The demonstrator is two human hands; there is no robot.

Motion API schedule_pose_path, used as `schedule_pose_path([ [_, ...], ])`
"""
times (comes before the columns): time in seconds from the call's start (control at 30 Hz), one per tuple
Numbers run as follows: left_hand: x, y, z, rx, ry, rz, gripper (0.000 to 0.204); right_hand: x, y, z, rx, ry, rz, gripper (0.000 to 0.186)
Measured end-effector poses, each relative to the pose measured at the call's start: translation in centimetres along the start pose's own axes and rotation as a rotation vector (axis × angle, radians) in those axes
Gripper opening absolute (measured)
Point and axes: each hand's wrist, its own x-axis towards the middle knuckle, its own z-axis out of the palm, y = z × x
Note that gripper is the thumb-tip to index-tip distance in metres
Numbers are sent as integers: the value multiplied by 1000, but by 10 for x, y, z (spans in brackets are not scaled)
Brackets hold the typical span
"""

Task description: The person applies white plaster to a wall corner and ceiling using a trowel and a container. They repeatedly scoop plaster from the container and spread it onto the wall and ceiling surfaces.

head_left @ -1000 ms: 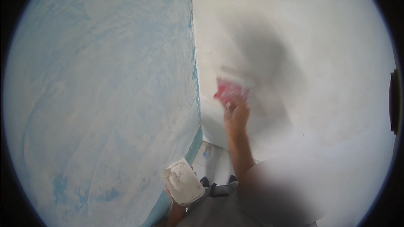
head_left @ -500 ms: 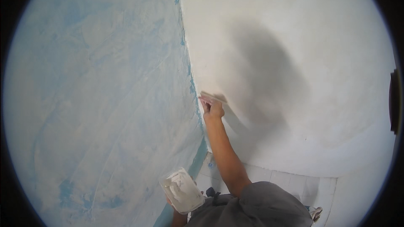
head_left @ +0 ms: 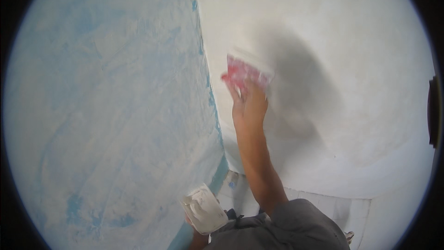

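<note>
My right hand holds a red putty knife with pale smears, raised in front of the white wall, just right of the corner; motion blurs the blade, so contact with the wall is unclear. Low in view, my left hand grips a white rectangular container of off-white paste, mostly hiding that hand. The container is beside the left wall, which is pale blue with patchy white smears. Bluer flecks run along the corner.
A white tiled floor shows at the foot of the walls, with a small bluish item near the corner. A dark narrow object or edge sits at the far right rim. My grey clothing fills the lower middle.
My right hand moved down to the corner by half a second ago and has since risen up and rightward, turning the red knife's face into view. The container shifted slightly with my left hand.
</note>
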Motion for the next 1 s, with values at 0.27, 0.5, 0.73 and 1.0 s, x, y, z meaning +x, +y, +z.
schedule_pose_path([
  [0.27, 4, -1, 5, 102, 8, -1, 97, -42, 147, -47, 703, 214, 687, 31],
  [0.5, -2, 0, 6, 99, 96, 24, 101, 52, 71, 35, 537, 12, 300, 28],
  [0.73, -1, -6, -3, 165, 109, 47, 105, 9, -60, 27, -442, 57, -104, 24],
  [1.0, -1, -6, 21, -49, 31, -19, 107, -115, 168, -139, 433, 314, 865, 25],
])
